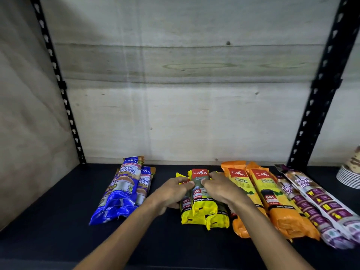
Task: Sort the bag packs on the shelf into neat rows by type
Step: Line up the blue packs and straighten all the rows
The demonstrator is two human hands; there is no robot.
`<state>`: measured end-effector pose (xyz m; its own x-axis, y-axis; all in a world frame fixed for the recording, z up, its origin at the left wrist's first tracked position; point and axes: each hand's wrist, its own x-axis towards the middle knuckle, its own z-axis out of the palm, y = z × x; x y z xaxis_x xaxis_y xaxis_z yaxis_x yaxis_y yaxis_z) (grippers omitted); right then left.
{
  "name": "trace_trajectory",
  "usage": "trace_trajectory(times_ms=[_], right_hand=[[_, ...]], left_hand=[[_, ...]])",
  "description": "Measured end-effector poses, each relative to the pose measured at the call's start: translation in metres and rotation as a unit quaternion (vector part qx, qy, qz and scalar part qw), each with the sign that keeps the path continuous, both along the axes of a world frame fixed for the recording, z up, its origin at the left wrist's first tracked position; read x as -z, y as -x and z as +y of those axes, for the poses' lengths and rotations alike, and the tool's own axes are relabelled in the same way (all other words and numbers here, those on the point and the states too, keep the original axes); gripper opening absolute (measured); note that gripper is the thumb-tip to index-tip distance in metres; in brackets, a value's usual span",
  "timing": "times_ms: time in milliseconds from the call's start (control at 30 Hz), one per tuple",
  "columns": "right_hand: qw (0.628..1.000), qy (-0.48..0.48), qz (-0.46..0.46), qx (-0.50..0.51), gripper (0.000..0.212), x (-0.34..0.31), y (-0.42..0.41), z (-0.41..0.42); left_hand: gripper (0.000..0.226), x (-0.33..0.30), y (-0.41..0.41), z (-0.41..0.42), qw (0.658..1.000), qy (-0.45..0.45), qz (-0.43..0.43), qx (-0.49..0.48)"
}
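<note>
Currently the yellow 25L garbage bag packs (pixel 204 205) are held at lower centre of the frame on the dark shelf (pixel 48 221), the left hand (pixel 173 190) and the right hand (pixel 220 189) curled onto the topmost pack from either side, fingertips pinching near its red label. To be done well, the top pack is best squared over those beneath, with even pressure from both sides, so the stack stays apart from the orange 60L packs (pixel 272 201) just to its right. Its long axis runs from front edge to back wall, label end pointing toward the wall, parallel to the blue singlet handle packs (pixel 124 190) and slightly off the drawstring bag packs (pixel 319 205).
</note>
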<state>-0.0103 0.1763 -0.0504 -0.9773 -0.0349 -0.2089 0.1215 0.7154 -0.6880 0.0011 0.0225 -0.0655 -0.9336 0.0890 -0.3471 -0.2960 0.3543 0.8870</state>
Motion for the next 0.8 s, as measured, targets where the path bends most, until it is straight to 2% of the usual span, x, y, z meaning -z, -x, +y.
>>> trace_trajectory(times_ms=[200,567,667,800], right_hand=[[1.000,0.010,0.015,-0.003,0.034,-0.001,0.007,-0.019],[1.000,0.019,0.004,-0.015,0.046,0.006,0.030,-0.059],[1.000,0.010,0.022,-0.012,0.045,0.005,0.030,-0.048],[0.990,-0.059,0.124,0.022,0.041,-0.016,0.022,-0.006]], left_hand=[[0.042,-0.006,0.011,-0.017,1.000,0.018,-0.002,-0.017],[0.035,-0.016,0.024,-0.043,0.996,0.059,-0.001,-0.066],[0.036,-0.018,0.024,-0.039,0.989,0.115,0.069,-0.069],[0.047,-0.037,0.012,-0.010,0.962,0.166,0.204,-0.071]])
